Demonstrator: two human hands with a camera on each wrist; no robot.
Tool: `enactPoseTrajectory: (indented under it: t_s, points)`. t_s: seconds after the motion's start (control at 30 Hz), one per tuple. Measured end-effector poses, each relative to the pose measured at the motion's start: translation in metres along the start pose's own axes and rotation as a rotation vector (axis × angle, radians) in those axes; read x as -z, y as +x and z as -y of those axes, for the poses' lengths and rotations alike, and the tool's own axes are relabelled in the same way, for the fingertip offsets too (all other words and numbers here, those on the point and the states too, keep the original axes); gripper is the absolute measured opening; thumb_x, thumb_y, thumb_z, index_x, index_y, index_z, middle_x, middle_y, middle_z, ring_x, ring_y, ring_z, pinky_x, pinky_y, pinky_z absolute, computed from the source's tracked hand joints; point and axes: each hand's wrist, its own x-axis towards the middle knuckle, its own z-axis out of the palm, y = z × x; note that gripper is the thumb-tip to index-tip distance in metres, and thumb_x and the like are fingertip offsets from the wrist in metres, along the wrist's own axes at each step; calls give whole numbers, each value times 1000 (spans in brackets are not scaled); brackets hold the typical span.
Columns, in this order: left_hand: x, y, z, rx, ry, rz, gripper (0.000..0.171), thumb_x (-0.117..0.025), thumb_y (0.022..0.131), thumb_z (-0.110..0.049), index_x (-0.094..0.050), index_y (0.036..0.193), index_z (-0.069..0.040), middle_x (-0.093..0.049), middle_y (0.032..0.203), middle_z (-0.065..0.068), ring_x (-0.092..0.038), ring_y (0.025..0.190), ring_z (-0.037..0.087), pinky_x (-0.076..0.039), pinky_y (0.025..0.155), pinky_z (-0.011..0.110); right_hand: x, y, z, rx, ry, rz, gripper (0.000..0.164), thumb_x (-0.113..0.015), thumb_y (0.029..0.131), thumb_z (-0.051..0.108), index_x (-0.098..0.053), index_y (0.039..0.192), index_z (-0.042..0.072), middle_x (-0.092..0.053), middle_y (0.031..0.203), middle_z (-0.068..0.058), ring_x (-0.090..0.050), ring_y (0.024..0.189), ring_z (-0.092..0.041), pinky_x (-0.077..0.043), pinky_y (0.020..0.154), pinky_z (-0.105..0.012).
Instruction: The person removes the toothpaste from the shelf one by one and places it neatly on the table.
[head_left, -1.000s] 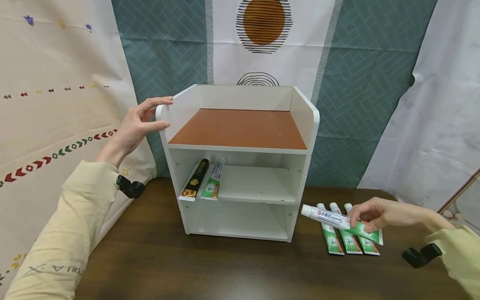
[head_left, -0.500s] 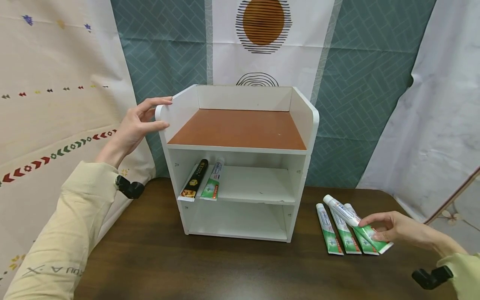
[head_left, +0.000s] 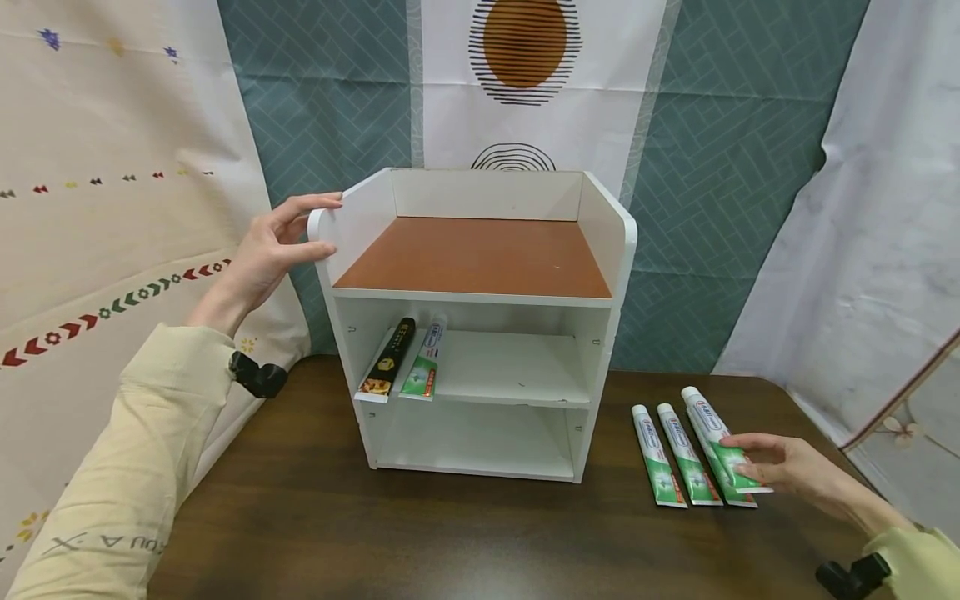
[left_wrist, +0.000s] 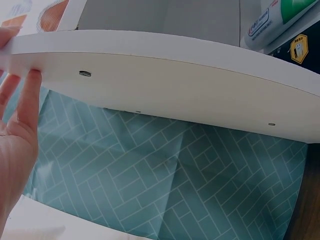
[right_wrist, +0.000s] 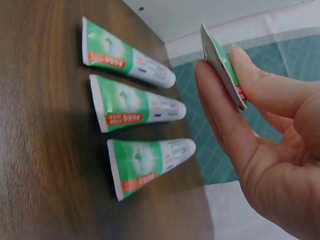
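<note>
My left hand (head_left: 266, 250) holds the rounded left side panel of a small white shelf unit (head_left: 472, 295), thumb in front and fingers over its edge. In the left wrist view, fingertips (left_wrist: 34, 82) press against that panel's outer face. My right hand (head_left: 787, 471) pinches a green and white toothpaste tube (head_left: 707, 417) near its flat end. It slants over the rightmost of three similar tubes on the table and partly covers it. In the right wrist view, the held tube (right_wrist: 225, 70) shows end-on between thumb and fingers, raised above the toothpaste tubes (right_wrist: 132, 105) lying in a row.
On the unit's middle shelf lie a black toothpaste tube (head_left: 388, 360) and a green and white tube (head_left: 425, 362), side by side at the left. The unit stands on a dark wooden table (head_left: 465, 542). Patterned cloths (head_left: 750, 192) hang behind.
My right hand has swung the held toothpaste tube from pointing left across the row to lying over the rightmost tube, cap away from me. The left hand stays on the panel.
</note>
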Motion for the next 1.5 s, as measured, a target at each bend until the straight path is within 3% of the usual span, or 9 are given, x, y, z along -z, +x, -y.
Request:
enactPoseTrajectory:
  t_s: [0.1, 0.3, 0.5, 0.6, 0.73, 0.97, 1.17, 1.3, 1.5]
  points:
    - [0, 0, 0, -2, -3, -3, 49, -60, 77, 17, -56, 121, -4, -37, 136, 12, -36, 121, 24, -43, 76, 24, 2, -2, -5, -19, -18, -47, 41, -54, 91, 11, -45, 129, -2, -50, 117, 9, -54, 98, -9, -46, 74, -40]
    - [1, -2, 1, 1, 3, -6, 49, -60, 77, 17, -56, 121, -4, -38, 136, 12, -34, 123, 23, -43, 78, 24, 11, -4, -20, -2, 30, -38, 36, -54, 91, 8, -49, 127, 1, -52, 112, 10, -56, 93, -14, -47, 74, -41]
    - [2, -2, 0, -4, -7, -2, 49, -59, 77, 18, -56, 122, -4, -36, 136, 12, -36, 120, 24, -44, 76, 24, 19, -2, -29, -44, -20, -78, 36, -56, 91, 12, -51, 126, 3, -50, 116, -8, -55, 84, -10, -47, 68, -36]
    - [2, -1, 0, -4, -9, -2, 49, -59, 77, 18, -56, 122, -3, -36, 137, 12, -37, 120, 24, -44, 76, 24, 22, 0, -35, -53, -80, -117, 39, -58, 90, 12, -50, 125, -2, -46, 118, -19, -45, 61, -5, -44, 55, -33]
    - [1, 0, 0, -4, -3, -2, 49, -59, 77, 17, -56, 122, -4, -36, 137, 11, -37, 120, 24, -44, 76, 24, 25, 3, -44, -12, -180, -162, 40, -60, 88, 11, -50, 120, -10, -45, 114, -27, -35, 54, -8, -39, 48, -33]
    - [0, 0, 1, -5, -6, 2, 49, -59, 77, 18, -56, 121, -3, -37, 136, 12, -37, 120, 24, -44, 76, 24, 30, 7, -60, 7, -206, -178, 33, -63, 85, 10, -58, 113, -7, -55, 98, -16, -36, 47, -6, -38, 45, -27]
    - [0, 1, 1, -4, -10, 5, 49, -59, 77, 18, -56, 122, -3, -36, 137, 12, -36, 121, 24, -44, 76, 24, 28, 9, -68, -23, -254, -216, 34, -66, 83, 12, -59, 111, -8, -53, 104, -28, -51, 63, -9, -45, 52, -28]
    - [-1, 1, 1, -4, -17, 8, 49, -59, 77, 18, -56, 121, -3, -36, 137, 12, -35, 122, 24, -44, 76, 24, 25, 9, -70, -52, -243, -243, 36, -68, 81, 12, -59, 109, -9, -50, 106, -33, -54, 71, -12, -48, 57, -31]
    - [0, 1, 1, -5, -12, 5, 49, -59, 77, 18, -56, 121, -3, -36, 137, 12, -36, 121, 24, -44, 75, 23, 24, 9, -74, 26, -313, -253, 28, -68, 81, 8, -62, 105, -6, -51, 103, -33, -54, 75, -8, -48, 57, -30]
